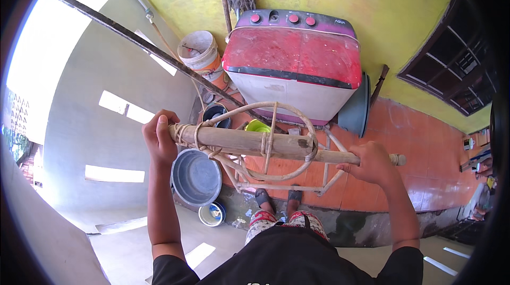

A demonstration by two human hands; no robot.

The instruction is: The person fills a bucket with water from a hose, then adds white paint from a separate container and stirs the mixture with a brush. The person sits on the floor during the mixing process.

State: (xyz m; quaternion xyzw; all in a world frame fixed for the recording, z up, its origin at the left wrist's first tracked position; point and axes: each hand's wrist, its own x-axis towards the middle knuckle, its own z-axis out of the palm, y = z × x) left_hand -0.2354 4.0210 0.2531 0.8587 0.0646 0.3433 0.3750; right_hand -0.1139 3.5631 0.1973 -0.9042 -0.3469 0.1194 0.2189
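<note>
We see a yellow wall (382, 19) rising behind an orange tiled floor (404, 125); against that wall stands a washing machine (292, 59) with a red lid and a pale body; in front of it, from where we look, a cane-and-bamboo frame (249, 141) is held crosswise between our two hands, its thick pole (226, 137) passing through an oval cane loop (260, 105) and a thinner rod (336, 158) running out to the right; a blue-green tub (357, 107) leans at the machine's right side; a grey basin (196, 176) sits low on the left; stacked buckets (201, 51) stand near the machine's left side; a small white pail (210, 215) rests just below the basin; our left hand (161, 139) is curled tightly over the left end of the thick pole; our right hand (371, 162) is wrapped around the thinner rod, thumb laid along it, with the rod's tip poking out beyond.
</note>
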